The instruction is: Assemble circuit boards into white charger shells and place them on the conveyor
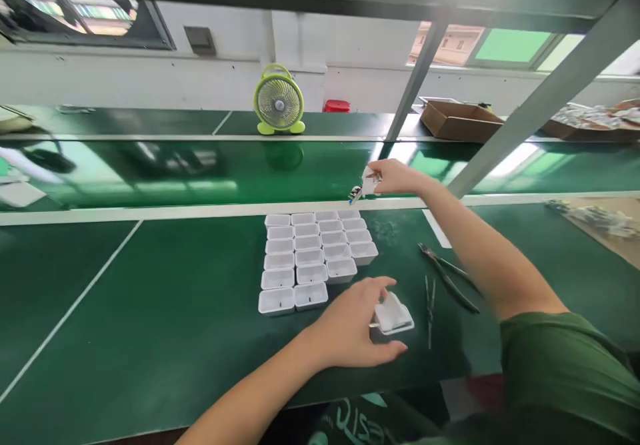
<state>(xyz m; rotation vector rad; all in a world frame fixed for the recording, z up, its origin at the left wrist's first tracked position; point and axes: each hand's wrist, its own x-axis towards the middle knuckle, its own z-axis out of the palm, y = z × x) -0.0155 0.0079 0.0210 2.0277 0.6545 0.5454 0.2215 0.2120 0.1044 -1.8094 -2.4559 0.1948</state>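
On the green bench point(150, 312), white cases point(313, 258) sit in rows just ahead of your left hand point(357, 328), which curls loosely around one loose case point(393, 315), fingers touching it. Your right hand point(397, 177) reaches beyond the rows, pinching a small white part point(367, 185) over the belt point(200, 172); pliers point(447, 275) lie near that forearm.

The small white plastic square housing point(393, 314) sits tilted on the green counter, just right of the grid of white plastic trays point(314, 258). A small white part with metal bits point(367, 186) is up beyond that grid's far right corner.
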